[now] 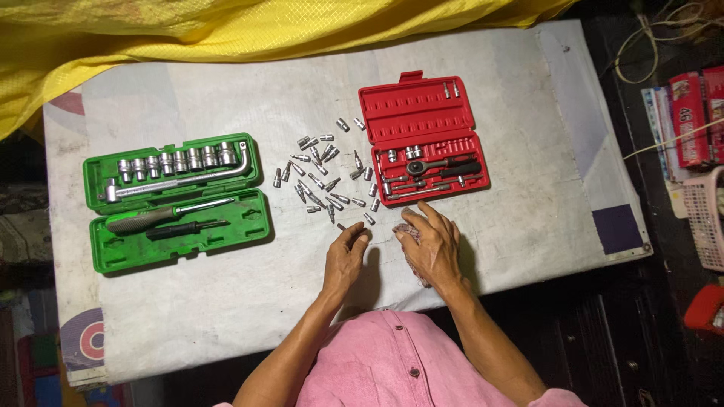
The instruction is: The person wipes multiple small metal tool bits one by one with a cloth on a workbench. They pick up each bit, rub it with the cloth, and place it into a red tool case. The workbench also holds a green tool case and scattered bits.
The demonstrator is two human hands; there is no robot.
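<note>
My left hand rests on the white table cover, fingertips pinched on a small metal bit near the loose pile. My right hand lies just below the open red tool case, holding a pinkish cloth against the table. Several small silver bits and sockets are scattered between the two cases. The red case holds a ratchet, sockets and a few bits. An open green case at the left holds a row of large sockets, an L-shaped bar and a screwdriver handle.
Yellow fabric drapes over the table's far edge. At the right, off the table, stand red packages, a pink basket and cords. The table's near edge runs just in front of my pink shirt.
</note>
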